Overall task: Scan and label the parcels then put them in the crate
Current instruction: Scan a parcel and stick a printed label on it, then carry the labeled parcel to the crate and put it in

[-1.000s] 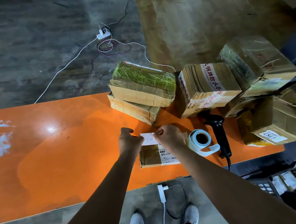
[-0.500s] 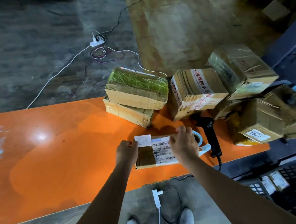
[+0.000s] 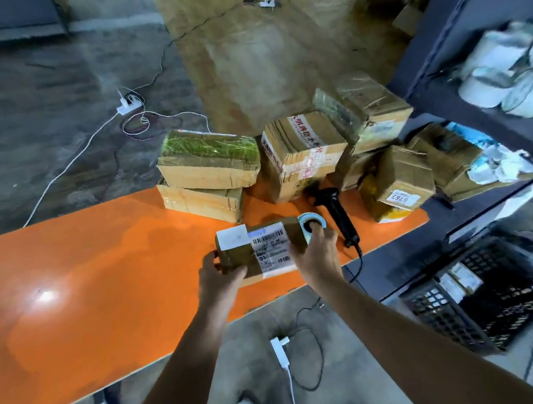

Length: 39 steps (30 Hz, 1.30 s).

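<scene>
Room: grey concrete floor, with a white power strip point(image 3: 128, 106) and loose cables at 11 o'clock in the view.
Tabletop: the orange tabletop point(image 3: 84, 293) is glossy and runs from 9 o'clock towards 3 o'clock, with a glare spot and white scuffs at its left end.
Left hand: the left hand point(image 3: 221, 277) has its grip closed round the parcel's left end, fingers curled against the near side.
Parcel: the parcel point(image 3: 237, 258) is a small brown carton held between both hands above the tabletop's near edge. It looks raised, though I cannot tell whether it is quite clear of the surface. Its long axis runs 9 to 3 o'clock.
Labels: a white label point(image 3: 232, 236) sits on the top left corner, with a printed barcode label point(image 3: 271, 248) beside it.
Right hand: the right hand point(image 3: 319, 256) has its grip closed round the parcel's right end.
Label roll: the label roll point(image 3: 310, 226) is just beyond the right hand.
Scanner: the black scanner point(image 3: 337, 209) lies just right of the roll, its cable dropping off the edge.
Waiting cartons: two stacked cartons point(image 3: 209, 162) stand at 12 o'clock from the parcel, and a pile point(image 3: 391, 178) at 2 o'clock.
Crate: the black lattice crate point(image 3: 474, 296) stands on the floor at 4 o'clock from the parcel, lower than the tabletop, with labelled items inside.
Turning point: the crate lies off the parcel's right end, so the right hand is the nearer. With both labels on, the move probably due is a swing right and down.
</scene>
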{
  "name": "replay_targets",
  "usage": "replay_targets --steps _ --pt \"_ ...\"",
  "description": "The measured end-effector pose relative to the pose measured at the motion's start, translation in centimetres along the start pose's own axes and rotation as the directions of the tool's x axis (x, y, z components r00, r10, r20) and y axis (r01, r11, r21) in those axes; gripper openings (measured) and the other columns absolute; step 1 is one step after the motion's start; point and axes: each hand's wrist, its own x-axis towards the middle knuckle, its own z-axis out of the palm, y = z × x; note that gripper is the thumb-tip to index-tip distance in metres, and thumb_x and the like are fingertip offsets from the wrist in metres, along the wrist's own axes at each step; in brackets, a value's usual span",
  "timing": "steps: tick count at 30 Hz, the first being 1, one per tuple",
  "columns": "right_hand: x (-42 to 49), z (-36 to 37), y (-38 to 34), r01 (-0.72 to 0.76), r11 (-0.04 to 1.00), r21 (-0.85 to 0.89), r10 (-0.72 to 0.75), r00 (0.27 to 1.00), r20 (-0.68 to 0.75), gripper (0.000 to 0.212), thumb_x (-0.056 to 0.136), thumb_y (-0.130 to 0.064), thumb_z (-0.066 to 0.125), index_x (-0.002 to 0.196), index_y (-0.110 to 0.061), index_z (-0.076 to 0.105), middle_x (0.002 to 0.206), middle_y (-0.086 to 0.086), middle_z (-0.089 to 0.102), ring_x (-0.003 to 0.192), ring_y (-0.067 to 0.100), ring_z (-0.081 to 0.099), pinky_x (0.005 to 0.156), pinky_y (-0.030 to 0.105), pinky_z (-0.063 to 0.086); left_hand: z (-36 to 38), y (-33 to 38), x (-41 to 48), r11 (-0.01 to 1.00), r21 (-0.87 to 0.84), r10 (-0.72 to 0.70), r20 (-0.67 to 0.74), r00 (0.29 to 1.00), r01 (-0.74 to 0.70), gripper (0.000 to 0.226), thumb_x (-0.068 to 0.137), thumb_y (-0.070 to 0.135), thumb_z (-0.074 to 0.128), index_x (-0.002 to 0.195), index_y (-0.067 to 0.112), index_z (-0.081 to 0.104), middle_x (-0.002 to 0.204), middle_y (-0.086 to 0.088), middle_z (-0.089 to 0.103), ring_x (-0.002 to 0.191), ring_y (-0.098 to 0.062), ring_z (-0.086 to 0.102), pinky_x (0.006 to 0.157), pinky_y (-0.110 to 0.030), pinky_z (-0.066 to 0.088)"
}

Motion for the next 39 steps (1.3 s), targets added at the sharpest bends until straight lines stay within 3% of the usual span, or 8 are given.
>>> replay_targets --steps 5,8,13,16,21,23,31,39 --pt "-1.0 -3.6 0.8 0.068 0.991 0.115 -0.068 0.998 -0.007 0.050 0.092 -0.047 0.059 0.127 -0.011 0.053 0.119 0.013 0.050 0.106 0.031 0.053 0.089 0.040 0.050 0.6 2.6 -2.7 0.997 -0.016 0.070 -0.034 0.997 -0.071 0.052 0.080 0.016 0.069 0.129 0.022 0.053 0.097 0.005 0.059 0.076 -0.003 0.056 0.057 -0.024 0.043" --pt "-2.0 -7.9 4.0 0.038 0.969 0.246 -0.025 0.998 -0.053 0.058 0.086 -0.050 0.062 0.132 -0.021 0.044 0.115 0.007 0.050 0.106 0.027 0.050 0.090 0.044 0.049 4.0 4.8 -5.9 0.988 -0.046 0.150 0.038 0.988 -0.148 0.052 0.081 0.017 0.069 0.130 0.023 0.051 0.108 0.001 0.060 0.089 -0.014 0.060 0.062 -0.026 0.043" --pt "-4.8 -16.4 14.8 -0.018 0.899 0.438 0.088 0.986 -0.142 0.053 0.082 -0.047 0.067 0.120 -0.029 0.036 0.109 0.002 0.061 0.089 0.017 0.059 0.069 0.030 0.045 14.2 7.5 -14.1 0.949 -0.097 0.315 0.204 0.927 -0.301 0.029 0.076 0.014 0.071 0.095 0.029 0.057 0.089 0.010 0.063 0.078 -0.005 0.060 0.059 -0.015 0.043" --pt "-7.7 -22.0 23.4 -0.060 0.892 0.449 0.169 0.964 -0.207 0.051 0.084 -0.048 0.068 0.113 -0.026 0.033 0.105 0.003 0.061 0.084 0.020 0.059 0.065 0.030 0.042 21.9 7.7 -20.3 0.935 -0.058 0.351 0.309 0.884 -0.351 0.027 0.080 0.009 0.070 0.097 0.024 0.057 0.084 0.012 0.062 0.072 0.000 0.058 0.053 -0.007 0.040" --pt "-14.3 -31.3 39.2 -0.099 0.881 0.463 0.287 0.889 -0.356 0.059 0.085 -0.046 0.068 0.128 -0.018 0.038 0.105 -0.002 0.058 0.087 0.016 0.054 0.072 0.024 0.038 35.0 7.0 -33.1 0.914 0.033 0.340 0.482 0.807 -0.405 0.035 0.082 0.023 0.071 0.104 0.028 0.045 0.089 0.011 0.054 0.076 -0.007 0.053 0.063 -0.011 0.039" --pt "-17.3 -34.6 45.0 -0.116 0.881 0.459 0.329 0.847 -0.417 0.063 0.086 -0.046 0.068 0.134 -0.018 0.038 0.103 -0.006 0.055 0.087 0.012 0.050 0.068 0.017 0.033 39.7 6.7 -38.2 0.892 0.037 0.359 0.550 0.755 -0.451 0.035 0.083 0.022 0.071 0.107 0.027 0.046 0.086 0.014 0.051 0.073 -0.007 0.050 0.056 -0.006 0.035" --pt "-26.0 -42.5 60.9 -0.257 0.828 0.499 0.494 0.755 -0.432 0.074 0.084 -0.052 0.068 0.142 -0.024 0.032 0.109 -0.005 0.060 0.102 0.021 0.060 0.075 0.024 0.035 53.8 4.8 -50.7 0.837 0.082 0.302 0.756 0.581 -0.541 0.035 0.078 0.022 0.073 0.106 0.024 0.053 0.107 -0.001 0.064 0.095 -0.021 0.060 0.086 -0.034 0.050" --pt "-20.8 -48.4 71.4 -0.288 0.850 0.441 0.471 0.791 -0.391 0.076 0.086 -0.047 0.069 0.144 -0.018 0.029 0.123 0.003 0.064 0.111 0.025 0.061 0.081 0.030 0.043 67.0 4.3 -52.5 0.877 0.085 0.229 0.791 0.567 -0.473 0.030 0.081 0.018 0.068 0.100 0.028 0.047 0.087 0.019 0.054 0.076 0.000 0.053 0.063 -0.019 0.038"
